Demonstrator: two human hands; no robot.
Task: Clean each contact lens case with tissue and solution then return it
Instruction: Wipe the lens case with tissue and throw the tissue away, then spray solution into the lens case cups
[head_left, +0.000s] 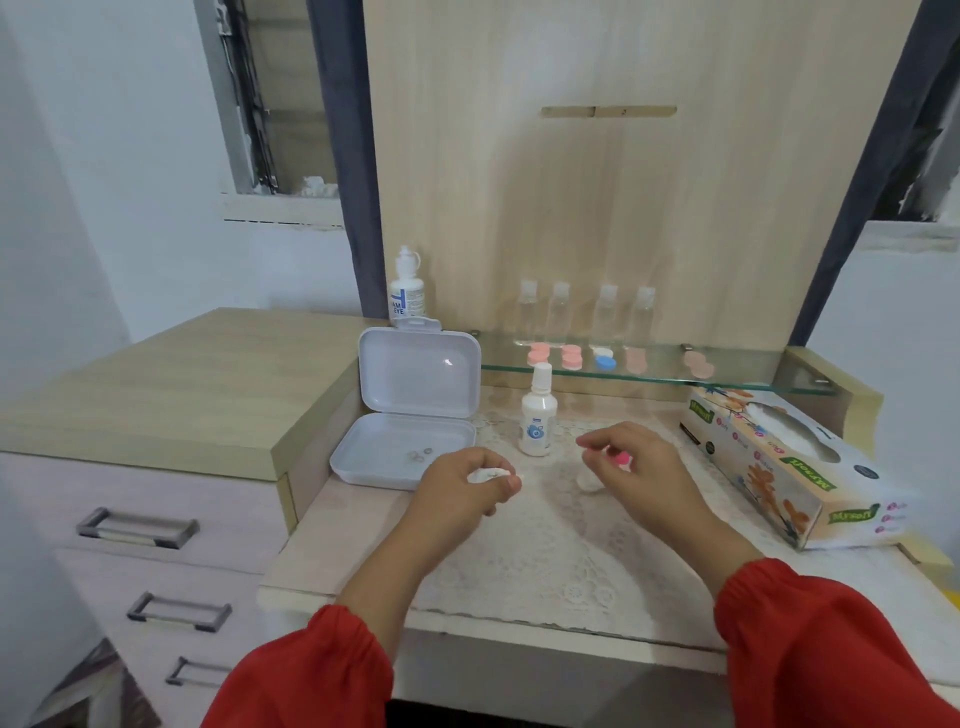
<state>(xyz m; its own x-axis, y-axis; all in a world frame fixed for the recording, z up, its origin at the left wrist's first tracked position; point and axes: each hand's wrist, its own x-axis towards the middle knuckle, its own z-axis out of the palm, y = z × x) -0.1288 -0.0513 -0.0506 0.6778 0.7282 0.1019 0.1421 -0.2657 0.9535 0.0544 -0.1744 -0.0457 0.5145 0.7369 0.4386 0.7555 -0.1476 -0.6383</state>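
My left hand (467, 480) is closed around a small wad of white tissue (488, 474) just above the lace mat. My right hand (636, 462) pinches a bright pink contact lens case (618, 459) between thumb and fingers. A white round piece (589, 480) lies on the mat just below that hand. A small white solution bottle (537, 415) stands upright between and behind my hands. Several more lens cases, pink ones (571, 357) and a blue-and-white one (604, 359), sit in a row on the glass shelf (753, 382).
An open white plastic box (410, 410) holding small rings stands at the left. A tissue box (779, 462) lies at the right. Several clear bottles (605, 312) and a taller solution bottle (408, 288) stand at the back. A drawer unit (156, 519) is on the left.
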